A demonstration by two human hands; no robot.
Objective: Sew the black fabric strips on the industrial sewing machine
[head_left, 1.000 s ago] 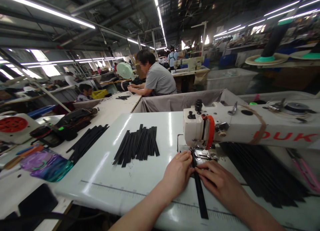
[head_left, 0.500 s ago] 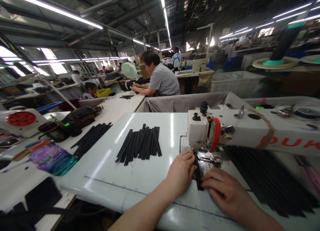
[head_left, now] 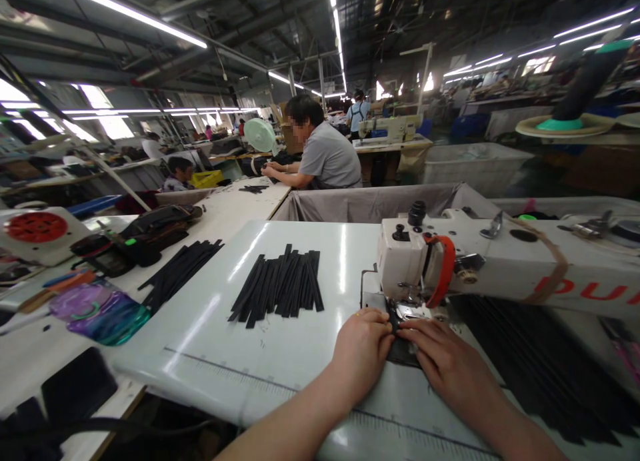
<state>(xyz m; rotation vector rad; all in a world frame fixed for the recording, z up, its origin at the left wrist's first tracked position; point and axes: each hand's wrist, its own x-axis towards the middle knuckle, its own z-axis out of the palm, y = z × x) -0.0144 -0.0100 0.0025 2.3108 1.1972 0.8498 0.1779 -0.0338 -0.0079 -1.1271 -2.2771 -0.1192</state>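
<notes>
At the needle area of a white sewing machine [head_left: 403, 261], a short dark stretch of black strip [head_left: 393, 322] shows between my hands. My left hand [head_left: 363, 348] lies along the strip's left side with bent fingers pressed on it, thumb toward the middle. From the right, my right hand [head_left: 440, 348] reaches in with its fingertips pinching the strip close to the metal presser foot [head_left: 410, 310]. My fingers cover most of the strip. Left of the machine, a loose pile of similar black strips [head_left: 280, 284] rests on the pale tabletop [head_left: 300, 354].
Longer black strips [head_left: 545, 368] lie under the machine arm at right. Another strip bundle [head_left: 183, 271] and a purple-teal pouch [head_left: 97, 311] lie at left. A printed ruler [head_left: 240, 376] runs along the front edge. A co-worker [head_left: 327, 151] works at the table beyond.
My right hand has moved up and left to the presser foot, beside my left hand. The strip's lower end no longer shows below my fingers. The view has shifted slightly.
</notes>
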